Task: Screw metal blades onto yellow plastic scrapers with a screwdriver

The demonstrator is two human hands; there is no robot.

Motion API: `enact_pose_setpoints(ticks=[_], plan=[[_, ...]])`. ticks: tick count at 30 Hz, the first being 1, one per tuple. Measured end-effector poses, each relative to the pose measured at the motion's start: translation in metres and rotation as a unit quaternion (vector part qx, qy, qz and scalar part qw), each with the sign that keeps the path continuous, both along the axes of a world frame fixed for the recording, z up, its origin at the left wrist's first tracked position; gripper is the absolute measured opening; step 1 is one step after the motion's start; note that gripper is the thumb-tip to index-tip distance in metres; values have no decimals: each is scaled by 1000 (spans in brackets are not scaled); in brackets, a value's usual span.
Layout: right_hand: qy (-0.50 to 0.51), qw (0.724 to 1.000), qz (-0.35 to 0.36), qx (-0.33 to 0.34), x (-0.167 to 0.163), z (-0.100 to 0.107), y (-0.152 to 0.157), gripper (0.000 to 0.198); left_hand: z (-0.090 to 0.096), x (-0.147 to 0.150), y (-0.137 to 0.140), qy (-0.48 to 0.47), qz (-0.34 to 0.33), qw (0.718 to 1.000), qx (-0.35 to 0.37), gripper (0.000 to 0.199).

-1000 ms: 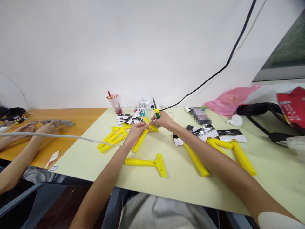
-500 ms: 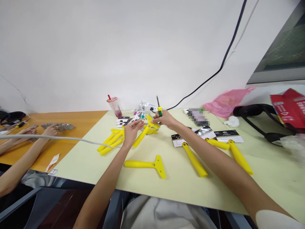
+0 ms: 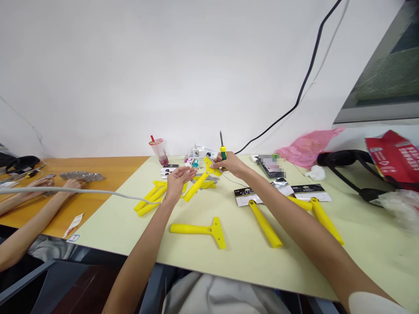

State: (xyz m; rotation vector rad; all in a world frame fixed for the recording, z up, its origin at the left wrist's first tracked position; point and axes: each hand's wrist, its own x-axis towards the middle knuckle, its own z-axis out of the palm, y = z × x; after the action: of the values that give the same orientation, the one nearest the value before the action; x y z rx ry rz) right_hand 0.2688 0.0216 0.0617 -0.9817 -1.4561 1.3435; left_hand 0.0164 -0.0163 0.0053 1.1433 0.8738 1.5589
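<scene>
My right hand (image 3: 231,163) is closed on a screwdriver (image 3: 223,151) with a yellow and green handle, its shaft pointing up. The same hand grips the head of a yellow scraper (image 3: 197,186), whose handle slants down to the left. Just left of the scraper is my left hand (image 3: 176,182), palm up, thumb and fingertips pinched together. Whatever it pinches is too small to make out. A loose yellow scraper handle with a T-shaped head (image 3: 191,229) lies in front of my hands. Several more yellow scrapers (image 3: 150,198) lie beyond my left wrist.
Black-and-white packaging cards (image 3: 246,197) and yellow handles (image 3: 266,224) lie under and around my right forearm. A drink cup (image 3: 160,153) stands near the wall. A pale cable (image 3: 98,190) crosses at left, near another person's hand (image 3: 73,185). Dark headgear (image 3: 355,174) lies at right.
Both hands keep their holds, with the screwdriver still pointing up in my right hand. My left fingertips sit slightly farther from the scraper head. The view has shifted slightly.
</scene>
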Motion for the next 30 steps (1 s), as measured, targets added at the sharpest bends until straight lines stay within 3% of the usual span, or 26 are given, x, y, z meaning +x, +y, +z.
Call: enact_pose_setpoints(ticks=[11,30], plan=[[5,1000,5,3,2,0,1,60,1,1,-2,37,-36,998,-28,44],[-9,1000,13,18,4,-1,3,62,2,0,-3,23,-16,1000,-13,42]])
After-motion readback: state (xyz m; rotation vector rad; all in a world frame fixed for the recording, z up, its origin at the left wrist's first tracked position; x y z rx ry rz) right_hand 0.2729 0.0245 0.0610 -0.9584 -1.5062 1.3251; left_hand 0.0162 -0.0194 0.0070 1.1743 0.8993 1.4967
